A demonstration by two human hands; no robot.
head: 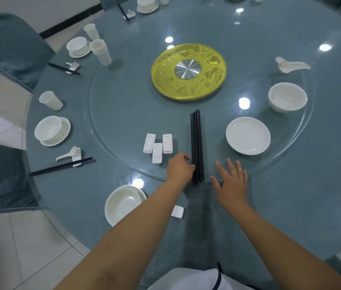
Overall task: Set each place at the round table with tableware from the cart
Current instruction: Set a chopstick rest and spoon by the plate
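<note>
left hand (181,167) grip closed round the near end of the black chopstick bundle (196,143) | bundle lies on the glass turntable (123,114) of the round tabletop (290,206), between three white rests (158,146) and a plate (248,135) | right hand (231,181) flat, fingers spread apart just beside it

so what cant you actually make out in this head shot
- Left hand fingertips: curled against the bundle of black chopsticks, so the grip on it is unclear.
- White rest near the table edge: partly covered by the left forearm.
- Far place settings: cut off by the top edge.
- Spoons on the glass turntable: too blurred to count.
- The cart: out of view.
</note>
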